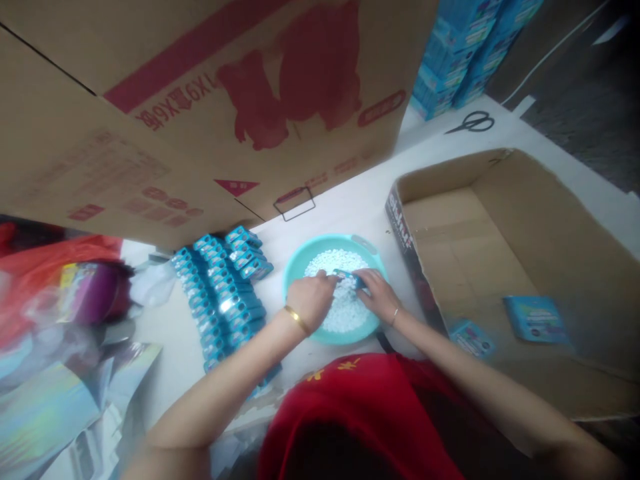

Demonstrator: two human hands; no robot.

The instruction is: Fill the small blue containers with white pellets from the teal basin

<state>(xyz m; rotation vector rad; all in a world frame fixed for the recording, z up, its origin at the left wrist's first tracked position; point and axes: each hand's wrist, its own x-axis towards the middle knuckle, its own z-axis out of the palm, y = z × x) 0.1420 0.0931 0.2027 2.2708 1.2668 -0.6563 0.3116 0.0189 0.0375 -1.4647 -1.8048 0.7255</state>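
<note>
A teal basin (295,267) on the white table holds a heap of small white pellets (340,263). Over the heap, my left hand (311,300) and my right hand (377,293) both grip one small blue box (347,275) between them. A gold bangle circles my left wrist. To the left of the basin lie several rows of the same small blue boxes (220,293), packed side by side.
A large cardboard carton (200,100) with red print looms at the back. An open carton (525,267) on the right holds two blue packets (535,319). Scissors (473,123) and stacked blue boxes (465,53) sit far right. Bags and foil wrap clutter the left.
</note>
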